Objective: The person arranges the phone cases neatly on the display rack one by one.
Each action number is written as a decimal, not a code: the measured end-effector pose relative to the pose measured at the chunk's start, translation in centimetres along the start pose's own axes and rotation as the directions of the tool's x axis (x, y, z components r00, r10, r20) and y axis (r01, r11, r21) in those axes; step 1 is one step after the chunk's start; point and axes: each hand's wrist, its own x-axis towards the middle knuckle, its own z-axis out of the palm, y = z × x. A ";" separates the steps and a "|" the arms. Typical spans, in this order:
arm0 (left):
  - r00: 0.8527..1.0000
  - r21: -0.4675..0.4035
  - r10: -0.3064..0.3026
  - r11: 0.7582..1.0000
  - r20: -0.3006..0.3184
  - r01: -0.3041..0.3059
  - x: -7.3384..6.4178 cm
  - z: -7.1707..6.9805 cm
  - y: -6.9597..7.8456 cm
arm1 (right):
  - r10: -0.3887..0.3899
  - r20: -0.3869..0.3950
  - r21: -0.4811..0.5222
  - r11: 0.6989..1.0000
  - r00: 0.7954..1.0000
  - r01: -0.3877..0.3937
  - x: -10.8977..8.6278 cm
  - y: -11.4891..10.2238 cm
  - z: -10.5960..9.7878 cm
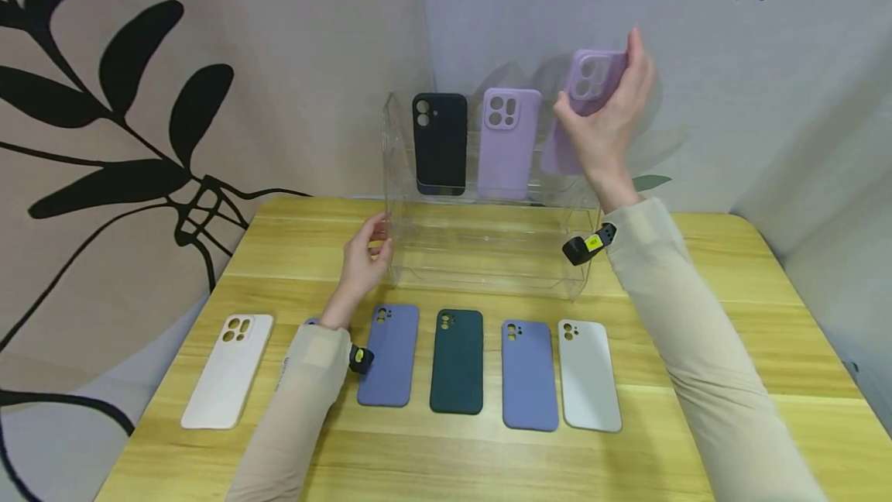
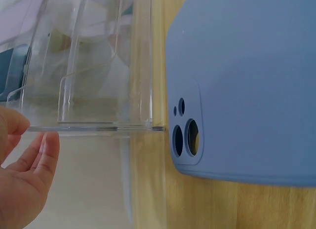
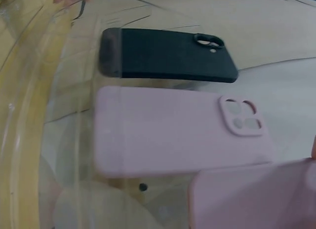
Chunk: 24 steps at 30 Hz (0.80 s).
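Note:
My right hand (image 1: 613, 122) holds a light purple phone case (image 1: 588, 84) by its side edges, thumb on one side and fingers on the other, at the right end of the top tier of a clear display stand (image 1: 481, 281). Another light purple phone case (image 1: 510, 146) and a black phone case (image 1: 440, 142) lean upright on that tier. At the stand's left side, my left hand (image 1: 365, 254) grips the side panel between thumb and fingers; the left wrist view shows these digits (image 2: 37, 165) at the panel's edge.
Along the table (image 1: 732, 331), before the stand, lie a white case (image 1: 228, 370), blue-purple cases (image 1: 387, 355) (image 1: 530, 378), a dark green case (image 1: 456, 362) and a pale grey case (image 1: 591, 378). My left forearm partly covers another blue case. A patterned curtain (image 1: 313, 60) hangs behind.

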 end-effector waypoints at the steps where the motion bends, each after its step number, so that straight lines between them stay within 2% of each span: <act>1: 1.000 -0.002 -0.001 1.000 0.000 0.001 0.0 0.1 -0.6 | -0.002 -0.003 -0.009 1.000 1.000 0.002 -0.2 0.2 0.0; 3: 1.000 -0.005 -0.004 1.000 -0.001 0.004 0.1 0.3 -1.3 | 0.001 -0.008 -0.021 1.000 1.000 -0.001 -0.6 0.5 0.1; 9: 1.000 0.011 -0.009 1.000 -0.005 0.009 0.1 0.3 -1.5 | -0.002 -0.011 -0.020 1.000 1.000 0.002 -1.3 1.0 0.4; 11: 1.000 0.010 0.000 1.000 -0.005 0.000 0.1 0.3 -1.2 | -0.002 -0.012 -0.014 1.000 1.000 0.002 -1.6 1.1 0.5; 18: 1.000 0.012 0.012 1.000 0.008 -0.012 -0.2 -0.3 2.2 | -0.007 -0.030 -0.026 1.000 1.000 0.006 -2.4 2.0 0.9; 24: 1.000 0.007 -0.009 1.000 0.014 0.009 -0.2 -0.4 2.6 | -0.007 -0.030 -0.059 0.998 1.000 0.005 -2.8 2.2 1.0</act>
